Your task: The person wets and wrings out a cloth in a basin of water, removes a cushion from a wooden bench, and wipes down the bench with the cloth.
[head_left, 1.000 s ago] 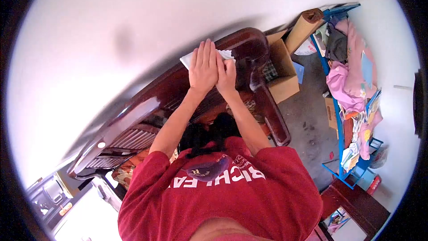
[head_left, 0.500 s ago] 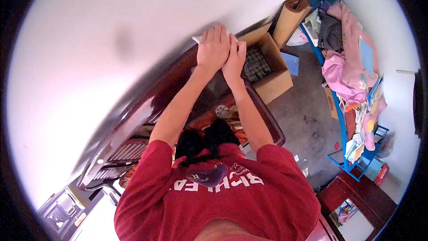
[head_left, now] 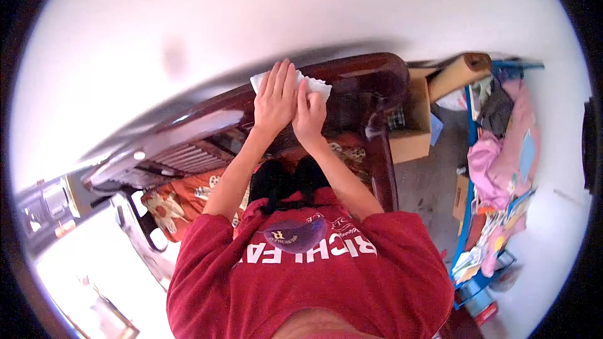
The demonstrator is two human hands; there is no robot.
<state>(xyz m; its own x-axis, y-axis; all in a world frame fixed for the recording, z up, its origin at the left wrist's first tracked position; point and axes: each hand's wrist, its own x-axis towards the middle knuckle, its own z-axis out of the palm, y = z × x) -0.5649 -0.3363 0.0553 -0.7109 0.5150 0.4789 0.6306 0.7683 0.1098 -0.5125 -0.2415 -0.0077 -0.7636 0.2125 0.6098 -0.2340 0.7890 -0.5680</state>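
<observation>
A white cloth (head_left: 320, 90) at 12 o'clock lies on the dark sofa (head_left: 363, 71) back under the left hand (head_left: 274, 105), flat with fingers together, and the bent right hand (head_left: 309, 117), whose grip I cannot tell, with patterned seating (head_left: 166, 207) at 8 o'clock and a carton (head_left: 408, 149) at 3.

Along the sofa top rail (head_left: 359, 73), some free room is found to the L and R of the white cloth (head_left: 318, 88), on which the left hand (head_left: 274, 102) and right hand (head_left: 309, 114) are placed. On the far side, passage is blocked by the white wall (head_left: 264, 9), v. close behind. To the R, the way is obstructed by the armrest (head_left: 382, 150), then by the carton (head_left: 409, 149) w/ the rolled mat (head_left: 456, 80) just beside. Betw. carton and blue rack (head_left: 463, 238), a strip of floor (head_left: 432, 179) can be passed over.
</observation>
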